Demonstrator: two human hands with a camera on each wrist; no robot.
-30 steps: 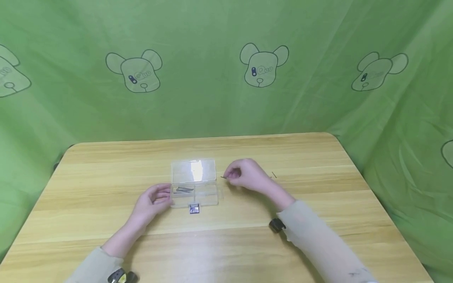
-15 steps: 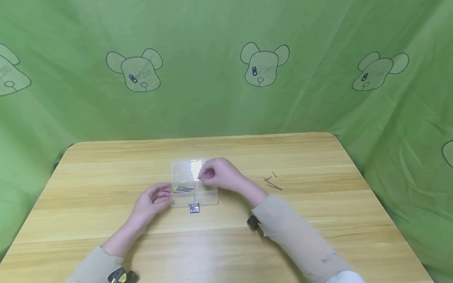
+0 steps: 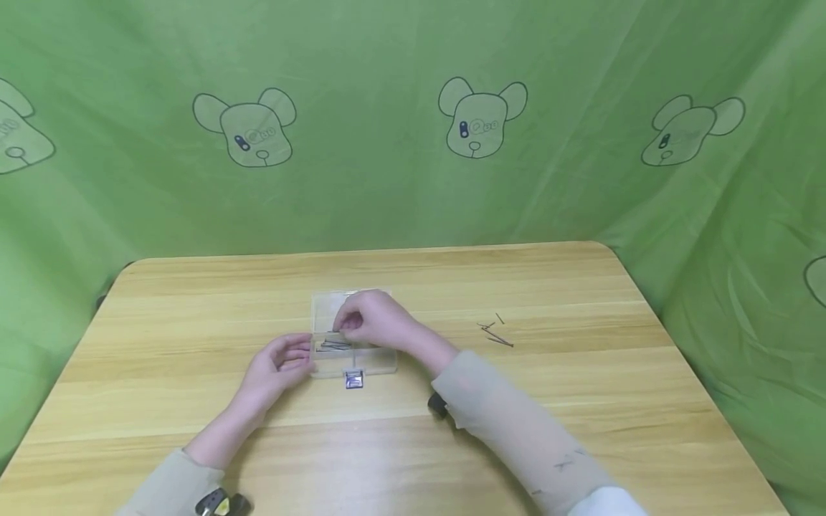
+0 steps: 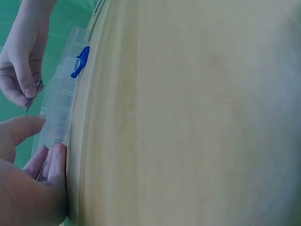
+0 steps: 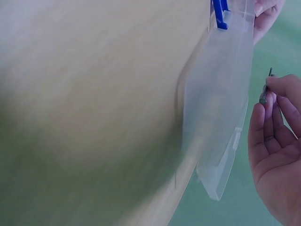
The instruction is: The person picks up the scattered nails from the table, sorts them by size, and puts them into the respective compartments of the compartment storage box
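1. Through my head camera, the right hand [image 3: 377,319] pinches a slim grey metal nail [image 5: 263,99] between thumb and fingertips, above the hinge line of a clear plastic box [image 3: 386,372].
2. The nail's long axis runs roughly side to side, its thin end toward the left hand [image 3: 274,367], as both my wrist views show.
3. Fingers bent, the left hand holds the box's left end between thumb and fingers.
4. The box lies lengthwise left to right, its transparent lid [image 3: 324,312] folded back and its blue plastic latch [image 3: 354,380] facing front; dark metal nails [image 3: 335,345] lie crosswise in the left side.
5. Well to the right, a loose cluster of thin nails [image 3: 497,336] slants on the pale wood-grain bench [image 3: 361,459].
6. I count broad room before the box, less toward the back edge.
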